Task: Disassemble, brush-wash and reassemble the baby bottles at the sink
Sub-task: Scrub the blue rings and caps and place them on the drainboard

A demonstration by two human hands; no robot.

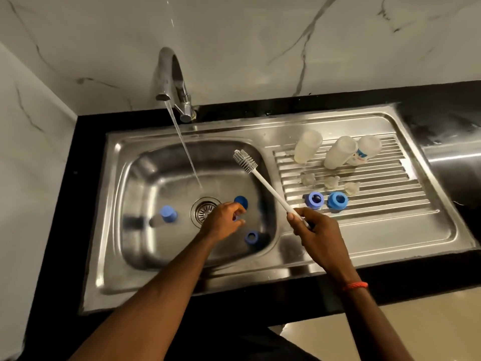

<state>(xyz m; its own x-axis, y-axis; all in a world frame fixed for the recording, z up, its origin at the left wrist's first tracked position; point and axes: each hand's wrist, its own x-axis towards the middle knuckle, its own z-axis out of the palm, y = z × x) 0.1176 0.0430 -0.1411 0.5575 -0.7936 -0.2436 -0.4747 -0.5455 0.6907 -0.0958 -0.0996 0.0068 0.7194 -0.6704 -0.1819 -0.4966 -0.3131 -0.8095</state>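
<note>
My right hand (pixel 311 227) grips the white handle of a bottle brush (pixel 263 182), whose bristle head points up over the basin's right rim. My left hand (pixel 225 221) is low in the sink basin (pixel 145 178) beside the drain, fingers curled, with a sliver of a blue bottle part (pixel 235 218) showing between them. Loose blue parts lie in the basin: one at the left (pixel 168 213), one behind my fingers (pixel 241 201), one near the front (pixel 251 237). On the drainboard (pixel 377 225) stand three clear bottles (pixel 308 149) upside down, three clear nipples (pixel 331 182) and two blue rings (pixel 337 201).
The tap (pixel 171 79) runs, and its stream (pixel 186 152) falls into the basin behind the drain (pixel 205 211). Black countertop (pixel 442 121) surrounds the steel sink, with marble wall behind and to the left.
</note>
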